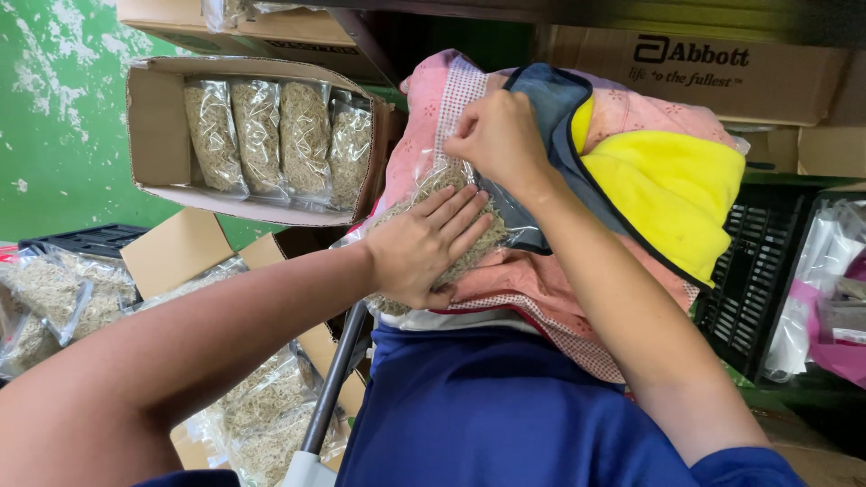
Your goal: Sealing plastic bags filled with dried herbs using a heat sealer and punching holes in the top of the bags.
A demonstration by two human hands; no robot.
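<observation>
Right now both hands work one clear plastic bag (442, 225) of pale, dry, strawlike stuff, lying on a heap of cloth in the lap area: pink patterned fabric (631, 113), a yellow cloth (672, 194) w/ dark blue-grey edging, all above a blue garment (487, 415). Left hand (424, 248) lies flat on the bag's body, fingers spread and pressing down, not curled round anything. Right hand (496, 135) is clenched in a pinch at the bag's upper edge, fingertips closed on the plastic near its mouth; can't tell exactly how much film is caught. Bag's long axis runs approx from lower left to upper right, so its mouth end sits under the right hand and its bulk under the left palm; both hands touch it, left covers more. Packages: upper left, an open brown cardboard box (158, 135) lies on its side w/ four similar filled clear bags (271, 135) standing in a row inside. Lower left, more filled bags (54, 298) lie loose beside another open carton (180, 248), further ones (271, 415) near a grey metal bar (334, 379). Top right, a long brown carton (686, 72) w/ dark printed lettering and a logo on its side. Right, a black plastic crate (753, 289), beside it clear and pink wrappers (839, 298). Behind at left, a green wall (54, 108) w/ flaking paint.
</observation>
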